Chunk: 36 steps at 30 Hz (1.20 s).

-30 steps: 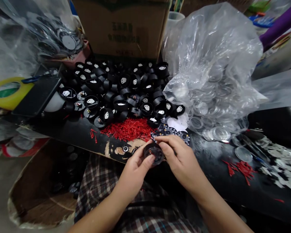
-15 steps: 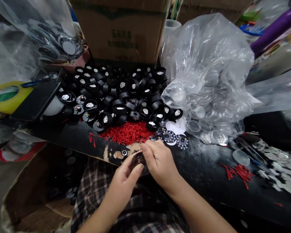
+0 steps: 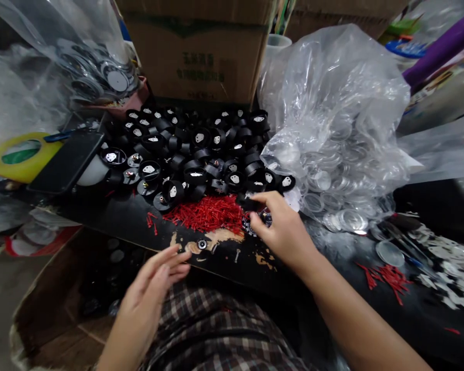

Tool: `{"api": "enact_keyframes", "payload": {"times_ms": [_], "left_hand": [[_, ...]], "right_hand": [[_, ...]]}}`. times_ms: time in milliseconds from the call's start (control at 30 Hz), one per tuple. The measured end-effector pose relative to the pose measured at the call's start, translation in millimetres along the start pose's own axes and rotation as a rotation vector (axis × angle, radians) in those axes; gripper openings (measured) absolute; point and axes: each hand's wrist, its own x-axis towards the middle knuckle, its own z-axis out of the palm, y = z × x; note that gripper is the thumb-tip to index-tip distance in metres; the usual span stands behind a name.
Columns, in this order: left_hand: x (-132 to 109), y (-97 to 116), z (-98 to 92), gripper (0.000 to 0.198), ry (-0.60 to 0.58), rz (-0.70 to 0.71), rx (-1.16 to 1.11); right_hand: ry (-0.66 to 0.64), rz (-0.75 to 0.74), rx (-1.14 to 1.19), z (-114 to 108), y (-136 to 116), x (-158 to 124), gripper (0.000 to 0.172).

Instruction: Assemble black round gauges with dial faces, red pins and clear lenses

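And here's the right hand (image 3: 284, 229) out over the bench (image 3: 344, 257), thumb and index finger parted, with their tips pointing ahead and to the left. Just off the index fingertip sits a dark round case (image 3: 246, 202), at the near right edge of the heap of black cases (image 3: 201, 136); whether skin meets plastic there, I cannot tell. It's a squat, round thing, so no long axis to speak of, and blur hides which way its mouth faces. The right hand is plainly the nearer one. Below the gap between thumb and finger lie the printed discs (image 3: 248, 225), partly covered by that hand, with the pile of red pins (image 3: 212, 214) just beyond them to the left. Over to the left hand (image 3: 150, 288): it's well apart from the case, down by the bench's near edge above the checked cloth (image 3: 216, 319), fingers stretched out loosely and nothing showing between them. Its tips point toward a small round fitting (image 3: 202, 244), near but not touching. Off to the right stands the plastic bag (image 3: 332, 77), its transparent rings (image 3: 344, 149) bunched low.
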Motion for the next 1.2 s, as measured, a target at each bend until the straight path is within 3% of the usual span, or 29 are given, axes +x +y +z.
{"api": "enact_keyframes", "payload": {"times_ms": [100, 200, 267, 433, 533, 600, 700, 867, 1000, 1200], "left_hand": [[10, 4, 45.7, 0.042, -0.282, -0.262, -0.223], [17, 1, 67.5, 0.027, -0.323, -0.383, -0.335], [17, -3, 70.8, 0.018, -0.32, -0.394, -0.37], [9, -6, 65.7, 0.021, -0.339, -0.412, -0.398], [7, -5, 64.2, 0.026, -0.348, -0.332, -0.358], [7, -4, 65.2, 0.032, -0.365, -0.299, -0.323], [6, -4, 68.2, 0.033, -0.368, -0.25, -0.3], [8, -4, 75.0, 0.035, -0.376, -0.201, -0.327], [12, -3, 82.9, 0.032, -0.366, -0.19, -0.389], [7, -4, 91.6, 0.031, -0.274, -0.187, -0.356]], "right_hand": [[-0.122, -0.16, 0.09, -1, -22, -21, 0.024], [-0.196, -0.19, 0.137, -5, -36, -40, 0.024], [-0.203, -0.152, 0.149, -9, -38, -47, 0.024], [-0.191, -0.222, 0.179, -16, -28, -51, 0.022], [-0.084, -0.014, 0.059, -12, -13, -43, 0.02], [-0.094, 0.157, -0.152, -6, -1, -37, 0.028], [-0.139, 0.251, -0.301, 2, 13, -30, 0.034], [-0.095, 0.329, 0.011, 0, 12, -34, 0.018], [-0.121, 0.287, 0.325, -13, -2, -41, 0.023], [-0.06, 0.235, 0.448, -17, -23, -41, 0.025]]}}
